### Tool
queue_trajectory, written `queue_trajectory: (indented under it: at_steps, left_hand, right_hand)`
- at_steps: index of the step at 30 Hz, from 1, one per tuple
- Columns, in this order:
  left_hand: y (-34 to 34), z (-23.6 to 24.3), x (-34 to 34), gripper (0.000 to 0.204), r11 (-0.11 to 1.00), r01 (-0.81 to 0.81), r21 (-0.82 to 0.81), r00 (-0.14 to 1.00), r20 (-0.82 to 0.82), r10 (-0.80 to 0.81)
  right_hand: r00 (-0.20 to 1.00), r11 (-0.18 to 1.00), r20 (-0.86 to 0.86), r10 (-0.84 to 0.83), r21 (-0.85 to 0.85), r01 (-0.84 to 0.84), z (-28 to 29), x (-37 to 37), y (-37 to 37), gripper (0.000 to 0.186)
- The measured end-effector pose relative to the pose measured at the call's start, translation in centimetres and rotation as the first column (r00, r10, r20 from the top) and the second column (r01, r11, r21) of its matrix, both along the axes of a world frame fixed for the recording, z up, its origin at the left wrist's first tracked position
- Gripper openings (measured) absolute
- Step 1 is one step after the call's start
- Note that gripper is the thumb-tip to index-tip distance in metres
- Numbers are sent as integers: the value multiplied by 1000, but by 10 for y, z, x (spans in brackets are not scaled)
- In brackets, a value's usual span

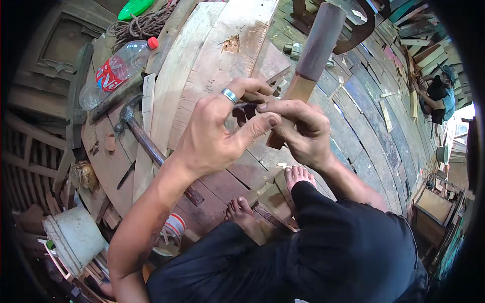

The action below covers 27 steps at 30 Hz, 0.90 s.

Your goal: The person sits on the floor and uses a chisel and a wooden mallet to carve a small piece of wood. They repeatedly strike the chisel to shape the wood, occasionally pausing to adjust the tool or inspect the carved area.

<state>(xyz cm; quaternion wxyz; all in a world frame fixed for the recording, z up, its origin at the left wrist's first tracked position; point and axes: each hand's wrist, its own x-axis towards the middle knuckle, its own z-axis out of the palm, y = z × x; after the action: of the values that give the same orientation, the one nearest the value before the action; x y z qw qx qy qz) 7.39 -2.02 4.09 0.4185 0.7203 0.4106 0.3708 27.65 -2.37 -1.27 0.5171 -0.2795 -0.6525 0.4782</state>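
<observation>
My right hand [305, 129] is closed around the lower part of a long wooden piece [319, 48]. Its upper end is a dark purplish-brown rounded bar, and below that it turns to paler bare wood. My left hand [217, 126], with a silver ring, bends its fingers and thumb toward my right fingertips. A small dark thing [246, 112] shows between the two hands; its kind is hard to make out. To the left of my left forearm, a claw hammer [144, 136] lies with its head pointing away from me.
Wide pale boards [222, 60] lie ahead. At left are a plastic bottle [118, 68] with a red cap, coiled rope [144, 25], a white bucket [76, 237] and a tin can [174, 224]. Dark curved wooden parts [364, 35] stand ahead right. Another person [442, 96] sits far right.
</observation>
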Motion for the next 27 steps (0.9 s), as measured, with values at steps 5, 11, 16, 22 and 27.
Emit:
queue_trajectory:
  at_steps: [5,11,16,22,27]
  left_hand:
    - [2,1,0,51,974,73,214,993,-109,-50]
    - [-1,-1,5,49,939,31,341,990,-142,19]
    - [-5,2,5,48,951,-10,309,984,-163,64]
    - [-3,-6,4,57,915,62,400,987,-161,3]
    - [-3,1,0,75,896,148,418,958,-287,-24]
  right_hand:
    - [998,999,-47,-42,7,43,-2,-2,1,20]
    - [999,999,-46,-25,21,26,5,0,-6,26]
    - [996,995,-46,-72,-76,68,11,-1,-9,26]
    - [998,985,-45,-38,-170,30,8,4,-8,20]
    - [1000,941,11,28,-336,-23,13,9,-10,20]
